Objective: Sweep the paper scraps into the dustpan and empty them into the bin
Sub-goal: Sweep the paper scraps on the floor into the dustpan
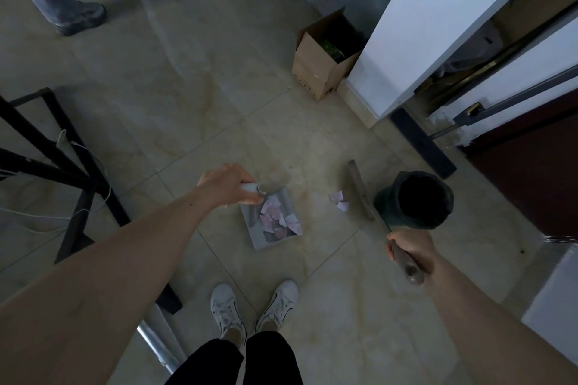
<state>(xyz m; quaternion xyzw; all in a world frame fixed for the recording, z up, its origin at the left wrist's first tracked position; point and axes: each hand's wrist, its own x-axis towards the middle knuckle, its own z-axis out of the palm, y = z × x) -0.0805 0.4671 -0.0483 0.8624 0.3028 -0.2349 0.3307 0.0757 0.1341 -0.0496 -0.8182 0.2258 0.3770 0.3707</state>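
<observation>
A grey dustpan (261, 236) rests on the tiled floor in front of my feet, with several pinkish paper scraps (280, 217) lying in it. My left hand (226, 184) grips the dustpan's white handle (250, 187). Two loose paper scraps (339, 200) lie on the floor to the right of the pan. Just past them stands the brush head (359, 189) of a hand broom, whose wooden handle my right hand (409, 251) holds. The dark round bin (413, 200) stands right behind the brush, open at the top.
A black metal table frame (62, 159) with white cables stands at the left. A cardboard box (322, 62) sits by the white wall corner (406, 40). Another person's legs and shoes (75, 15) are at the top left. My white shoes (253, 306) are below the dustpan.
</observation>
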